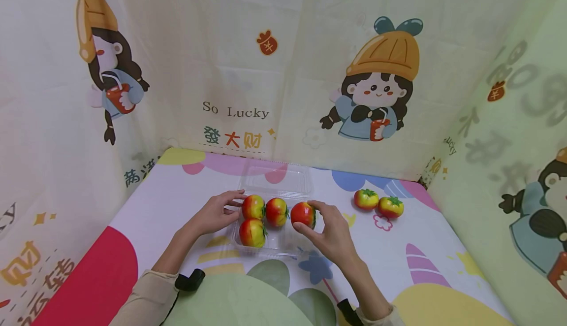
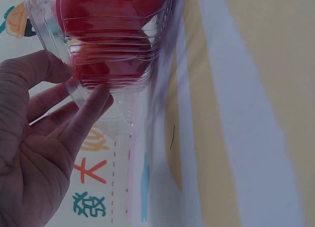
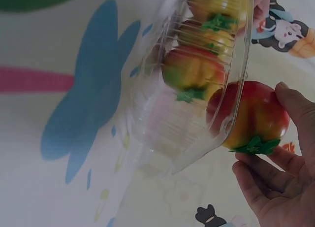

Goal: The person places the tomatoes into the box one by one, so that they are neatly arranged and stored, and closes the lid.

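A clear plastic box with its lid folded back lies on the table. Inside, toward its left and middle, sit three red-and-yellow tomatoes with green leafy tops. My left hand holds the box's left edge, thumb at the rim and fingers against the ridged wall in the left wrist view. Over the right part of the box, my right hand grips another tomato between thumb and fingers. In the right wrist view this tomato is at the rim, partly behind the clear wall.
Two more tomatoes lie side by side on the table to the right of the box. A patterned cloth covers the table. Printed curtains hang behind it and along both sides.
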